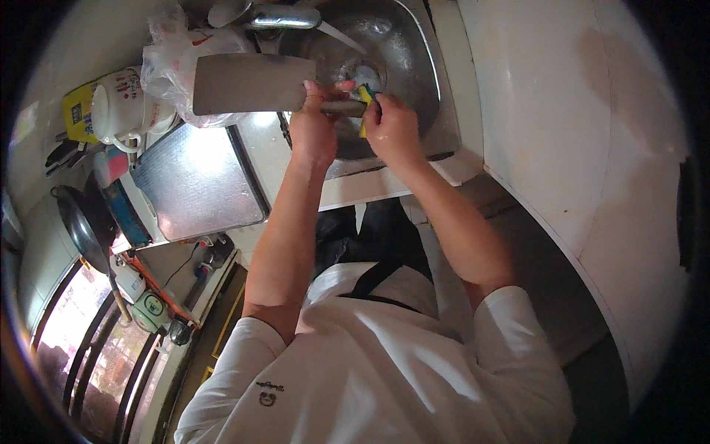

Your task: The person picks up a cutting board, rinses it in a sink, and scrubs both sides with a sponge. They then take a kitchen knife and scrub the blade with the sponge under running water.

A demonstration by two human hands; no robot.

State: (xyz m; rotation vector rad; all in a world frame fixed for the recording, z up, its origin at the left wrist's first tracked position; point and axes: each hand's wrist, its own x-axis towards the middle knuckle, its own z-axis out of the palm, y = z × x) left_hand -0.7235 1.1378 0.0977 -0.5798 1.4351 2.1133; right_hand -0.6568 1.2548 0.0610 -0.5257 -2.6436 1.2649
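Note:
My left hand (314, 127) holds a wide-bladed cleaver (252, 84) where the blade meets the handle, with the blade pointing left past the sink's edge. Its round handle (345, 107) reaches right to my right hand (394, 126). That hand grips a yellow-and-green scouring sponge (365, 99) against the handle's end. Both hands are over the near-left part of a stainless steel sink (427, 83). Water runs in a thin stream from the faucet (285, 18) into the basin, beyond the cleaver.
A clear plastic bag (166, 64) lies left of the sink, partly behind the blade. Further left are a white enamel pot (113, 111), a textured cutting board (199, 177), a pink-and-blue sponge (113, 164) and a dark wok (80, 222). A white wall (543, 100) rises on the right.

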